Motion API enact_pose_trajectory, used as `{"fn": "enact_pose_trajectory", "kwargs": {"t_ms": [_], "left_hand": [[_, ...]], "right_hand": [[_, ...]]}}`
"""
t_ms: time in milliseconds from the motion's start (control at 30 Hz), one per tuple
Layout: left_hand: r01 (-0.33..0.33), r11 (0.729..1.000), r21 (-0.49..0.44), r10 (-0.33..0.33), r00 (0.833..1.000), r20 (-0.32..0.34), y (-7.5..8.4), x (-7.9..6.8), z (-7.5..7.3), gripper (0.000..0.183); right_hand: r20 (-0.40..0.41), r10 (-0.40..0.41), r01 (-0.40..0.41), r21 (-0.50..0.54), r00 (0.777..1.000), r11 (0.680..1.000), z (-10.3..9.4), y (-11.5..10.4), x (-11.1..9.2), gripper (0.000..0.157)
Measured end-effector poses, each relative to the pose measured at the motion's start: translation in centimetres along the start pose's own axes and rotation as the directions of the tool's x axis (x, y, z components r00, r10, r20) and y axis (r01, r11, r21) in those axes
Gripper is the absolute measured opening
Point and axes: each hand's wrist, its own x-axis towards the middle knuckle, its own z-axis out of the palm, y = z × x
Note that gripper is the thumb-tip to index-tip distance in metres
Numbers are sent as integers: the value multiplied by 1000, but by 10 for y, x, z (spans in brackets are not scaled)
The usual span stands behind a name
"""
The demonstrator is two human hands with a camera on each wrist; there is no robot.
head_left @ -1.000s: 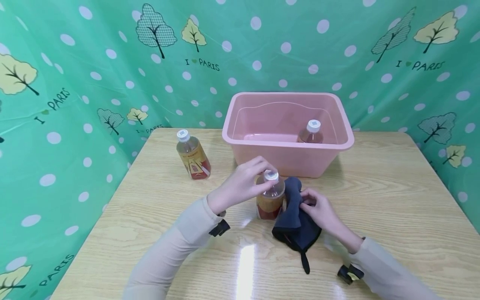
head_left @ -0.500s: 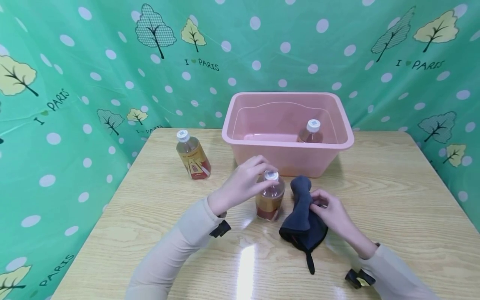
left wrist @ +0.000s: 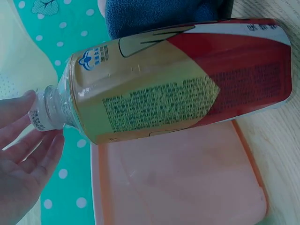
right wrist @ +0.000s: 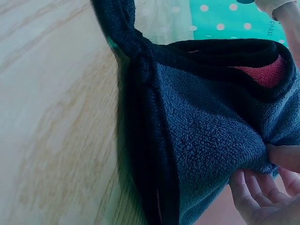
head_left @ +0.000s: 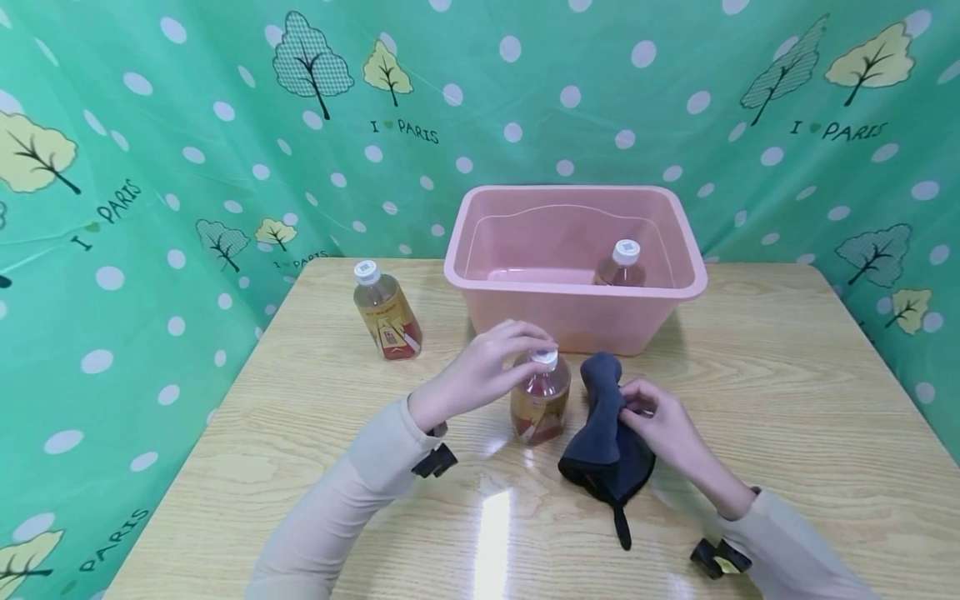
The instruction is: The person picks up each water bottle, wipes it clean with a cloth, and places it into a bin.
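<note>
In the head view my left hand (head_left: pixel 498 362) holds a plastic drink bottle (head_left: pixel 540 408) by its white cap, thumb on one side and fingers on the other. The left wrist view shows the bottle's gold and red label (left wrist: pixel 159 89) from close by. A folded dark blue cloth (head_left: pixel 600 425) with black edging and a hanging loop lies just right of the bottle. My right hand (head_left: pixel 656 421) pinches a fold of it between thumb and fingers. Pink lining shows inside the cloth (right wrist: pixel 211 122) in the right wrist view.
Behind the bottle stands a pink plastic bin (head_left: pixel 555 317), with a capped bottle (head_left: pixel 622 265) in its right part. Another bottle (head_left: pixel 387 312) is upright on the wooden table (head_left: pixel 262 467) to the left. A green dotted curtain (head_left: pixel 465 100) hangs along the back and left.
My right hand has drawn the cloth a little to the right, leaving a gap beside the bottle. The bottle has turned under my left hand, so its label faces another way.
</note>
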Motion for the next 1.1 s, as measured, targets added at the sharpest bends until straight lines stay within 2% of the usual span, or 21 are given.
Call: {"fn": "enact_pose_trajectory", "kwargs": {"t_ms": [200, 367, 700, 833, 1100], "left_hand": [[-27, 1000, -5, 27, 1000, 4, 0, -1, 0, 22], [-31, 1000, -5, 31, 1000, -1, 0, -3, 1, 22], [52, 997, -53, -56, 996, -71, 0, -7, 7, 24], [42, 998, -49, -46, 996, -78, 0, -7, 8, 23], [16, 998, -58, -21, 997, -74, -1, -8, 8, 23]], "right_hand": [[3, -3, 4, -27, 1000, 1000, 0, 0, 0, 16], [-1, -9, 9, -6, 1000, 1000, 1, -4, 2, 15], [-4, -41, 41, 44, 999, 998, -1, -18, 11, 15], [6, -59, 58, 70, 998, 996, -2, -26, 16, 14], [13, -52, 52, 35, 999, 998, 0, -39, 24, 15]]}}
